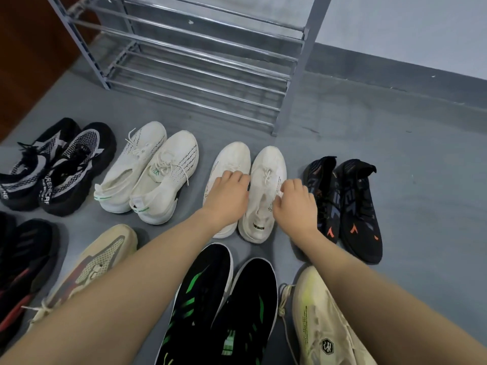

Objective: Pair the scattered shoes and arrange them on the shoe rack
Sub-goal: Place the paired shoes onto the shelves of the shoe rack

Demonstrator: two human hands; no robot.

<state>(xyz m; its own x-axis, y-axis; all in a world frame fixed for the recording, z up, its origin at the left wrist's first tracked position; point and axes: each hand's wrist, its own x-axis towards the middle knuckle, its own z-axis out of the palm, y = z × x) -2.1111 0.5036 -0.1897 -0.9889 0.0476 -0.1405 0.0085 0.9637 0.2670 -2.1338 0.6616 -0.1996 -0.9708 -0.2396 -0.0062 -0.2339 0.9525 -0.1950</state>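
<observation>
Where the grey floor point(421, 180) meets the wall, a metal shoe rack point(200, 67) stands with its tiers of bars bare and its top cut off by the upper edge. Far left, a black shoe with red stripes point(23, 272) is cropped by the frame edge. Above it, a black-and-white pair point(55, 167) sits side by side, lettering on the heels only partly legible. Next, a white pair with green heel marks point(147, 175) lies touching. Below it, a single beige shoe point(100, 262) is partly hidden under the left forearm. At centre, a plain white pair point(266, 177) stands side by side, toes toward the rack. The left hand point(226, 196) rests on the left white shoe, fingers curled over its opening; whether it grips cannot be told. The right hand point(296, 204) curls its fingers on the outer edge of the right white shoe's collar. In front, a black pair with green marks point(224, 306) is cut off at the bottom edge. Right of the hands, a black pair with orange marks point(353, 206) lies touching. At lower right, a pale yellow shoe point(319, 325) is partly covered by the right forearm.
</observation>
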